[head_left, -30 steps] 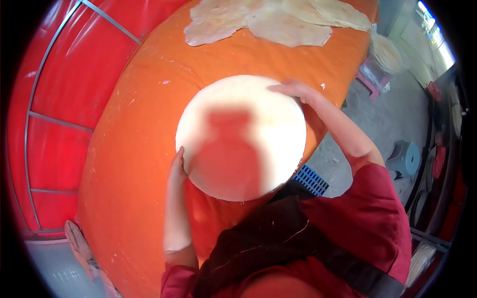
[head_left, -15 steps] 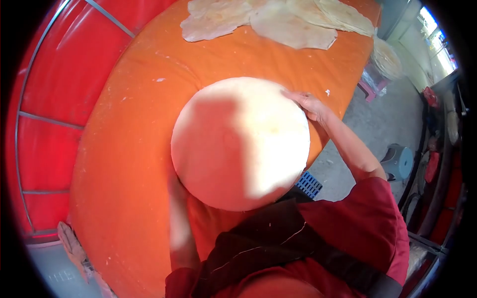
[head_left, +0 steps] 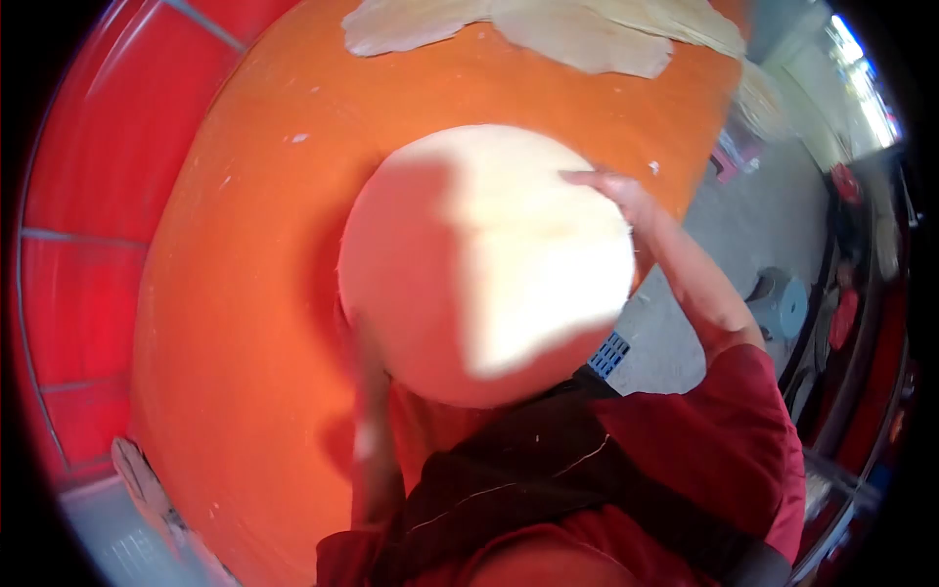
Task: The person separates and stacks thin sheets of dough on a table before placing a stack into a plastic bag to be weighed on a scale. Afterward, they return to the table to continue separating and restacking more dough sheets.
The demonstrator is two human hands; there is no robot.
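Observation:
A large round pale disc, like a stack of thin flat sheets (head_left: 528, 254), is above the orange cloth (head_left: 254, 245), half in shadow and half in bright light. At its upper right edge my right hand (head_left: 611, 191) grips the rim, thumb on top and the other fingers hidden beneath. My left hand (head_left: 360, 328) is at the lower left edge, mostly hidden under the disc and dim in shadow, so its fingers do not show clearly. A dark shadow lies on the cloth left of the disc.
Thin pale sheets (head_left: 587, 34) lie at the table's far edge. Red panels with metal bars (head_left: 88, 313) stand at the left. On the floor at the right are a blue-grey stool (head_left: 782, 305), a pink stool (head_left: 729, 161) and a blue basket (head_left: 608, 355).
The disc has risen off the cloth and shifted slightly right, with both hands moving along with it. Its shadow on the cloth has grown wider. The view has shifted a little.

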